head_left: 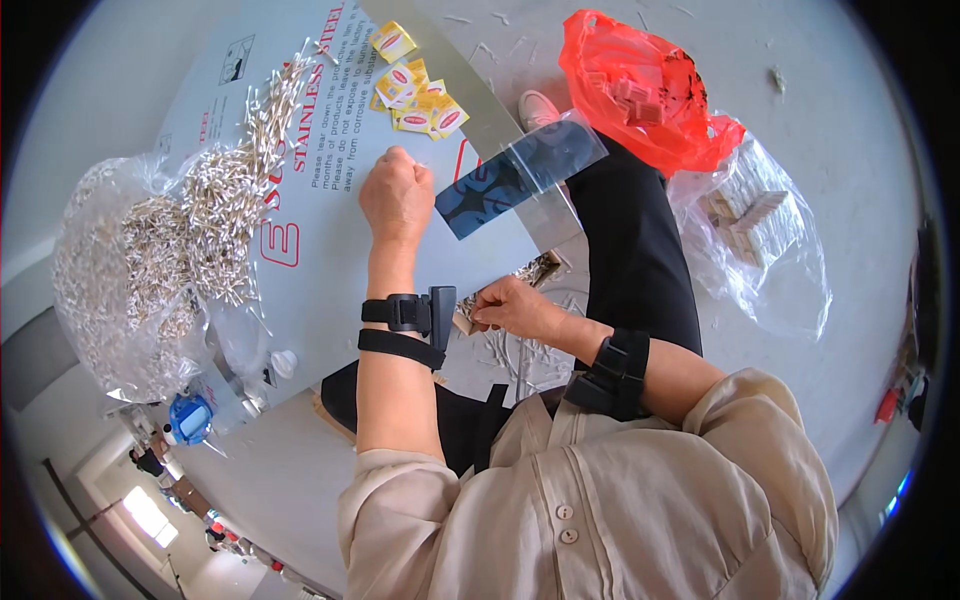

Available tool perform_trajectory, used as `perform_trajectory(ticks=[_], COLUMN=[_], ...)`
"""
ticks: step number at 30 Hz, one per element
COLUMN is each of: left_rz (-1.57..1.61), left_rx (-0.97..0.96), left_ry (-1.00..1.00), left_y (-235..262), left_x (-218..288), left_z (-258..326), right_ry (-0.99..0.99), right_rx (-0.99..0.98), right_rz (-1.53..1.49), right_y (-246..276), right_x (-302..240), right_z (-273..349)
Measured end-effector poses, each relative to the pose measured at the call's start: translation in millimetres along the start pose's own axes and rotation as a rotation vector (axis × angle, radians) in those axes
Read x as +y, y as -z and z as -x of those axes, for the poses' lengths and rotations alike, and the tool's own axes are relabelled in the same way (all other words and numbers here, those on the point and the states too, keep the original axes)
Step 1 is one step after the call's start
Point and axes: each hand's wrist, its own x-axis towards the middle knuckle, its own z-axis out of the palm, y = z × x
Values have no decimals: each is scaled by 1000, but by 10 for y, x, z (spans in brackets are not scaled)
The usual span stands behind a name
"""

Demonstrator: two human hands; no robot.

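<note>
From the head view we look down on our left hand [397,195], fisted on the grey sheet [330,290] that covers the tabletop, its grip closed on the corner of a clear bag [520,175] with a dark blue card inside. The bag juts out to the right of that hand, tilted, its far end reaching the sheet's right edge. Our right hand [510,305] sits nearer, just off the sheet's near edge, fingers pinched shut on something small; we cannot tell what it is. A black strap wraps each wrist.

To the left lies a heap of cotton swabs [215,215], spilling from a clear sack [100,290] at the left edge and trailing far along the sheet. Far from the left hand, a cluster of yellow sachets [415,90] lies on the sheet, well apart from the bag. On the floor to the far right sits a red bag [650,90], and just nearer to it a clear bag of small boxes [755,225]. A blue tape roll [190,417] rests at the near left.
</note>
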Motion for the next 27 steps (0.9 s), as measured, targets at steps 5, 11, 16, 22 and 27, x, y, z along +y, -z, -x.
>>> perform_trajectory(ticks=[5, 11, 16, 22, 27], left_rz=[193, 433, 265, 138, 469], left_rx=[-16, -21, -89, -37, 46], left_ry=[-50, -12, -1, -185, -301], left_y=[-18, 47, 103, 74, 86], left_x=[-100, -198, 19, -32, -53], left_z=[58, -7, 12, 57, 251], right_ry=[22, -1, 20, 29, -54], right_rx=[23, 29, 43, 27, 52], right_rz=[27, 45, 48, 45, -169], right_y=[14, -15, 8, 16, 15], right_x=[28, 33, 65, 89, 54], right_z=[-8, -16, -9, -29, 7])
